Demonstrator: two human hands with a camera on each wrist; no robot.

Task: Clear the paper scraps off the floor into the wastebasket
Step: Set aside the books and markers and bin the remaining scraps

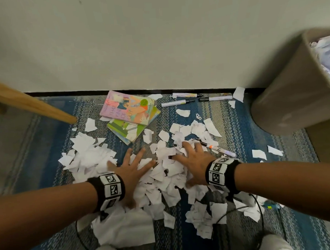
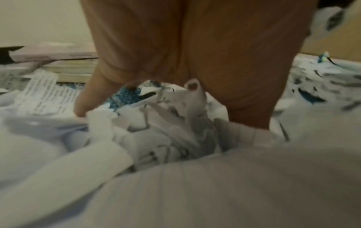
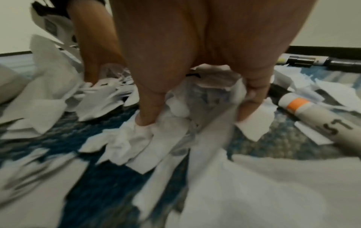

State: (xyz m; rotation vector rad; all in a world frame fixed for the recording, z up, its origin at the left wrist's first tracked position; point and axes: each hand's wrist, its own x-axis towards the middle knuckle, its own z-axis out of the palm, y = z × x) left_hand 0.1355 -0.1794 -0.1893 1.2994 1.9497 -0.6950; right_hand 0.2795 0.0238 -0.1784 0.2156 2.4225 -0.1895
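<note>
Now, step in hand: we are judging this to be the gathering step, both hands working the paper scraps point(image 1: 162, 174) on the rug point(image 1: 241, 125) into one heap before any lift
Left grip: our left hand point(image 1: 131, 169) is lying palm down on the scraps with fingers spread apart and straight, pressing rather than clutching; in the left wrist view the fingertips point(image 2: 82, 111) are touching paper
Right grip: our right hand point(image 1: 193, 161) is resting on the pile with fingers bent down into it; in the right wrist view the fingertips point(image 3: 144, 121) are digging into crumpled paper, starting to clamp on a bunch
Doing it well: we are thinking the hands should be raking inward toward each other, keeping low on the rug, and steering clear of the marker point(image 1: 214, 147) just beside the right hand so it is not swept up
Scraps, look: white, torn, irregular pieces, some printed, light and loose, likely to slip from a slack hold
Scraps, place: lying mostly under and around both hands, with strays near the books point(image 1: 129, 115) and toward the wastebasket point(image 1: 291, 93)
Wastebasket: standing at far right against the wall, already holding paper
</note>
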